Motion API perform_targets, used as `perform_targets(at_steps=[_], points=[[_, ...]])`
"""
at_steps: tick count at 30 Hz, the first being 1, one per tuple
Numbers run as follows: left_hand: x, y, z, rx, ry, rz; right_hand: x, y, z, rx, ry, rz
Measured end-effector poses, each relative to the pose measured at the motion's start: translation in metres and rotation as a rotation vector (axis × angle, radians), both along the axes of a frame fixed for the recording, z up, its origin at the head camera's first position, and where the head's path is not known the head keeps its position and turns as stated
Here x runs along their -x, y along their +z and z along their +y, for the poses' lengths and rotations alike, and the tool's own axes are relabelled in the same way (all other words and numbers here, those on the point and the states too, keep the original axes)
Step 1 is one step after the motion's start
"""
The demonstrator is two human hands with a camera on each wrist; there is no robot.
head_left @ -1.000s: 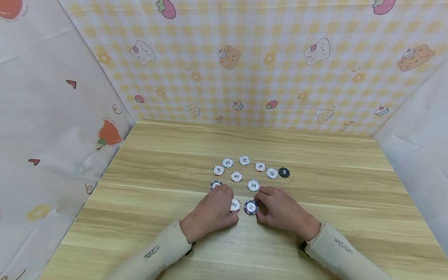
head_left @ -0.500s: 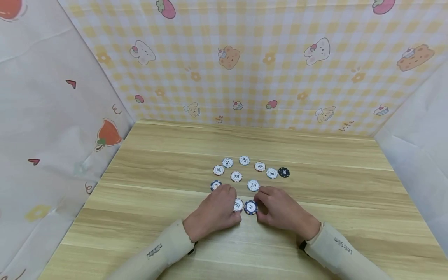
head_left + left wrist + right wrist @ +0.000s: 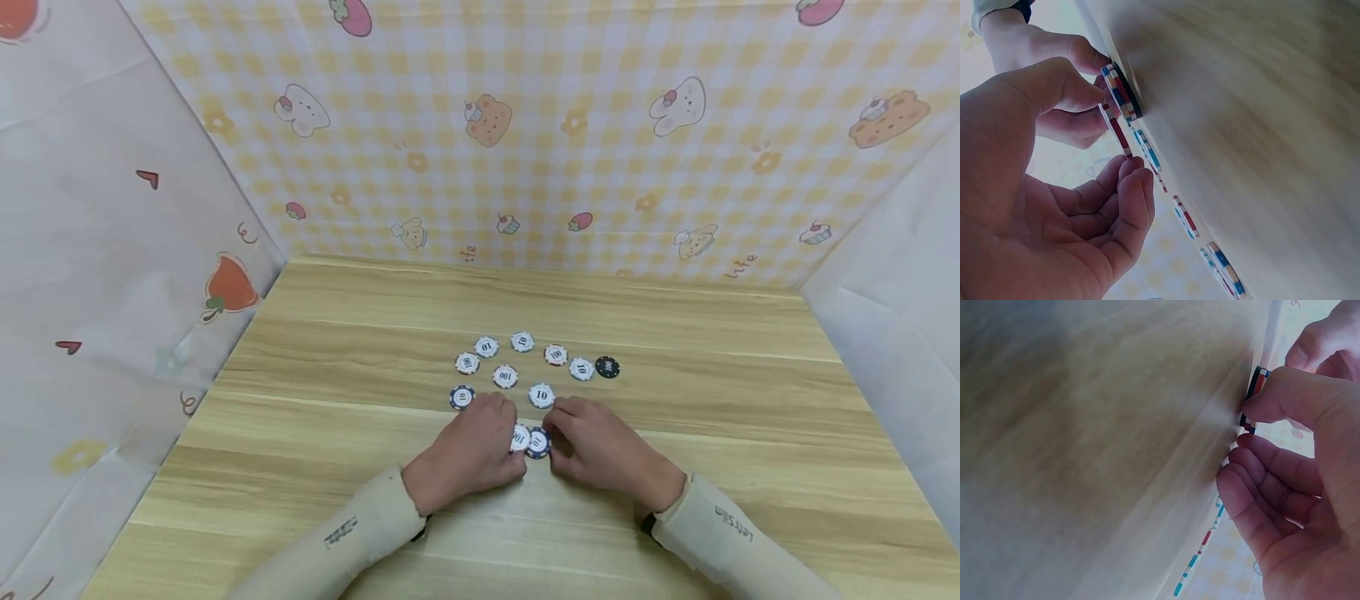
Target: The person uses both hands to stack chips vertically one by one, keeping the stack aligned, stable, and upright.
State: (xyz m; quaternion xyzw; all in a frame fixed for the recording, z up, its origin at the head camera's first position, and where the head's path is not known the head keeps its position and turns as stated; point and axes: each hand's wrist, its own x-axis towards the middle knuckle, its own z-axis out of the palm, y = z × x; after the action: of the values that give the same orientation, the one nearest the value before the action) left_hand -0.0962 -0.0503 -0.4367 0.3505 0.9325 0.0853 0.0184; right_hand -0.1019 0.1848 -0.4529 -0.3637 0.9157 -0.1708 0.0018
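Observation:
My left hand [image 3: 468,443] pinches a white poker chip [image 3: 520,438] with a red-marked edge between thumb and fingertips. The left wrist view shows that held chip [image 3: 1116,130] edge-on, slightly above the stack beside it. Thumb and fingers of my right hand [image 3: 606,447] grip the sides of the short chip stack [image 3: 1120,92], which stands on the table. A blue chip [image 3: 538,444] marked 10 tops it, with red and black edges below. From the head view, the white chip overlaps this blue one's left side.
Beyond the hands lie loose chips: a white 10 chip [image 3: 542,396], a white 100 chip [image 3: 506,377], a blue chip [image 3: 462,397], a black chip [image 3: 607,367] and several others. The wooden table [image 3: 337,333] ends at a patterned cloth backdrop [image 3: 450,183].
My left hand has moved right with the white chip, from beside the stack to partly over the blue chip. More of the loose blue chip shows. My right hand stays in place.

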Motion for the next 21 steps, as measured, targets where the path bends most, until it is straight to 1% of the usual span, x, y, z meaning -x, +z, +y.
perform_targets(at_steps=[5,14,21], points=[[0.000,-0.001,0.005,0.015,-0.020,0.024,0.001,0.000,0.000,0.006,0.009,0.000],[0.001,-0.001,0.011,0.019,-0.034,0.025,0.001,-0.001,0.001,0.009,0.017,0.010],[0.002,-0.002,0.018,0.001,-0.027,-0.014,0.001,-0.001,0.001,0.002,0.014,-0.001]])
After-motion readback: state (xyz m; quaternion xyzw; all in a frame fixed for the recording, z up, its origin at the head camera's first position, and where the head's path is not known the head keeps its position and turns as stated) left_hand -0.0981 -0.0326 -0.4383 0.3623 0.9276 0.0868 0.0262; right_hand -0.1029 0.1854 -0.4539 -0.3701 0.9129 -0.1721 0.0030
